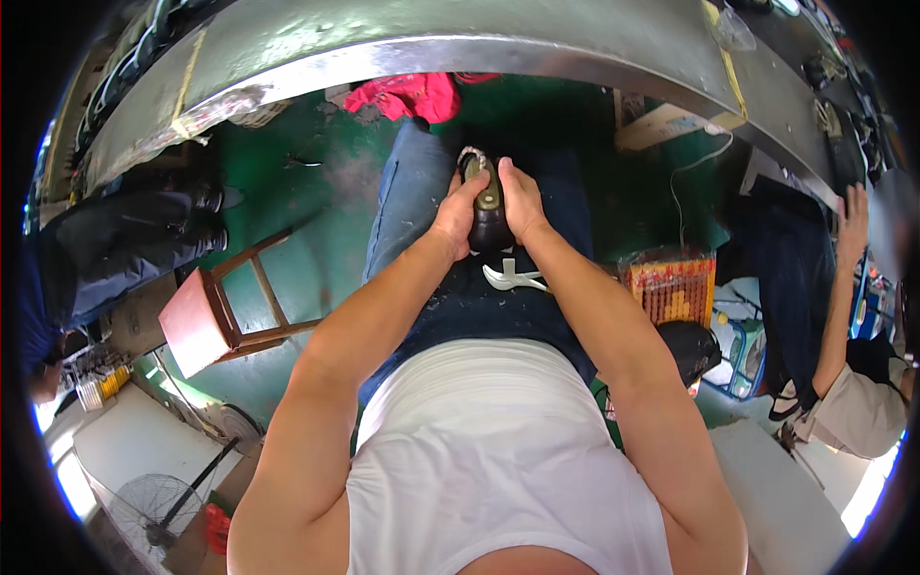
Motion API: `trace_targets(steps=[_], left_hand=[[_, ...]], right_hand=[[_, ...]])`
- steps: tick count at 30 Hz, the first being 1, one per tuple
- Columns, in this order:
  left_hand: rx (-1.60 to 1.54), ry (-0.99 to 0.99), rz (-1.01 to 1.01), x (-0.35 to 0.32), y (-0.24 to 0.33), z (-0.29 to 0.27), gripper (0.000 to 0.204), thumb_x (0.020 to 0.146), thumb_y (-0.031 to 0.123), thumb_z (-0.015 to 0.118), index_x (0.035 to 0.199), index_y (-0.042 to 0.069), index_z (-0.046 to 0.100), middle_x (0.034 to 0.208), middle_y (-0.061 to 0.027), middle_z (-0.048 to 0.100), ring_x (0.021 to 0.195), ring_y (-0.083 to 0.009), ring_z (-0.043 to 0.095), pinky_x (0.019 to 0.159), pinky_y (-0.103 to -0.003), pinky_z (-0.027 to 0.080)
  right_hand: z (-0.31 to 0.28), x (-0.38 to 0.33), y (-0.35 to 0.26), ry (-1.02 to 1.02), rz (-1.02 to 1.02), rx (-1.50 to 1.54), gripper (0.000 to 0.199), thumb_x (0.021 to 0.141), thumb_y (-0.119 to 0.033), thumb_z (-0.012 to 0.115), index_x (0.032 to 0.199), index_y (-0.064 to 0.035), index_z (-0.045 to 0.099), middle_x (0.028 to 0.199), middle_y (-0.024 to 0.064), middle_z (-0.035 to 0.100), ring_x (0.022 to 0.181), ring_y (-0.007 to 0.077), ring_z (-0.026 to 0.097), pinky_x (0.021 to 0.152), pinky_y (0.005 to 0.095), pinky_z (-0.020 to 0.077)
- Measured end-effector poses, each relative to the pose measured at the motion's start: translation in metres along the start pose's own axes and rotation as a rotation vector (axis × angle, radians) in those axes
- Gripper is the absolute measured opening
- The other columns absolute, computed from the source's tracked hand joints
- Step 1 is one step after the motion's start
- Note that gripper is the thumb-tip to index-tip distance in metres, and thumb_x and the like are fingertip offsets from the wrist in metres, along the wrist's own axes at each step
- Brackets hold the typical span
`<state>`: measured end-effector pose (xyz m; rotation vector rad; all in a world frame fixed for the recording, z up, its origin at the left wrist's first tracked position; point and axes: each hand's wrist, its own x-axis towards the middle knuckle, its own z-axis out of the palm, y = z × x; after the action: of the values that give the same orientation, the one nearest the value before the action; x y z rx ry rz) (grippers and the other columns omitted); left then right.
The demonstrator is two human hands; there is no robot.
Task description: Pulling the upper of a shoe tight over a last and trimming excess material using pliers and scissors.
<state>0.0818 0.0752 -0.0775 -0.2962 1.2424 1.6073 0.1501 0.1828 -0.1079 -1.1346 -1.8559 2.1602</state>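
Observation:
Between my thighs, both hands clasp a shoe-shaped olive and black piece (491, 228). A pale twisted loop shows at its far end, and the rounded black end points at me. My left hand (457, 213) wraps its left side, thumb over the olive top. My right hand (522, 201) presses on the opposite side, fingers closed along it. The undersides of the fingers are hidden. On my lap, just nearer than the piece, lies a curved white strip (513, 278) with a small tab; neither hand touches it.
A metal-edged workbench (412, 53) spans the far side. At left are a tipped wooden stool (201, 321), a wire fan (153, 517) and a person in dark trousers (125, 230). Red cloth (407, 96) lies under the bench. A beaded seat cover (671, 287) and another person's hand (851, 225) are at right.

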Motion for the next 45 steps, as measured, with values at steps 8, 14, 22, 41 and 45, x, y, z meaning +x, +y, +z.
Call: trace_targets(steps=[8, 14, 22, 41, 45], left_hand=[[0.045, -0.05, 0.051, -0.004, 0.003, 0.016, 0.073, 0.095, 0.032, 0.059, 0.157, 0.017, 0.022, 0.135, -0.0135, 0.052, 0.116, -0.0262, 0.058, 0.093, -0.041, 0.051], [0.122, -0.093, 0.167, -0.03, 0.007, 0.019, 0.09, 0.093, 0.023, 0.064, 0.16, 0.011, 0.003, 0.15, -0.0159, 0.039, 0.132, -0.0275, 0.047, 0.106, -0.041, 0.043], [0.278, -0.406, 0.804, -0.148, 0.029, 0.009, 0.096, 0.092, 0.018, 0.063, 0.158, 0.004, -0.006, 0.15, -0.0197, 0.037, 0.134, -0.0289, 0.045, 0.11, -0.041, 0.037], [0.84, -0.216, 1.341, -0.025, 0.153, 0.042, 0.074, 0.101, 0.028, 0.044, 0.153, -0.011, 0.008, 0.16, -0.0289, 0.015, 0.151, -0.0367, 0.013, 0.121, -0.042, 0.012], [0.744, 0.002, 1.222, -0.047, 0.087, -0.005, 0.052, 0.102, 0.018, 0.044, 0.146, -0.007, 0.03, 0.147, -0.0266, 0.04, 0.14, -0.0355, 0.038, 0.116, -0.043, 0.028]], right_hand=[[-0.009, -0.003, -0.004, 0.273, -0.25, -0.167, 0.059, 0.1, -0.046, 0.04, 0.115, 0.0063, 0.064, 0.134, 0.0276, 0.056, 0.131, 0.0423, 0.048, 0.11, 0.0411, 0.0373], [-0.014, -0.016, 0.004, 0.186, -0.523, -0.145, 0.048, 0.104, -0.033, 0.043, 0.135, 0.0034, 0.05, 0.136, 0.0256, 0.055, 0.129, 0.0428, 0.05, 0.11, 0.0413, 0.0387], [-0.086, -0.08, -0.024, 0.209, -0.939, -0.767, 0.046, 0.088, -0.022, 0.068, 0.126, 0.0013, 0.055, 0.137, 0.0202, 0.053, 0.123, 0.0392, 0.053, 0.102, 0.0457, 0.0411], [-0.138, -0.159, -0.052, -0.273, -0.049, -0.817, 0.052, 0.07, -0.025, 0.084, 0.107, 0.0015, 0.058, 0.091, 0.0203, 0.069, 0.086, 0.0316, 0.069, 0.075, 0.0395, 0.0532], [-0.166, -0.133, -0.039, -0.258, -0.02, -0.564, 0.031, 0.077, -0.017, 0.072, 0.1, 0.0008, 0.06, 0.09, 0.0214, 0.067, 0.084, 0.0356, 0.067, 0.076, 0.0437, 0.0517]])
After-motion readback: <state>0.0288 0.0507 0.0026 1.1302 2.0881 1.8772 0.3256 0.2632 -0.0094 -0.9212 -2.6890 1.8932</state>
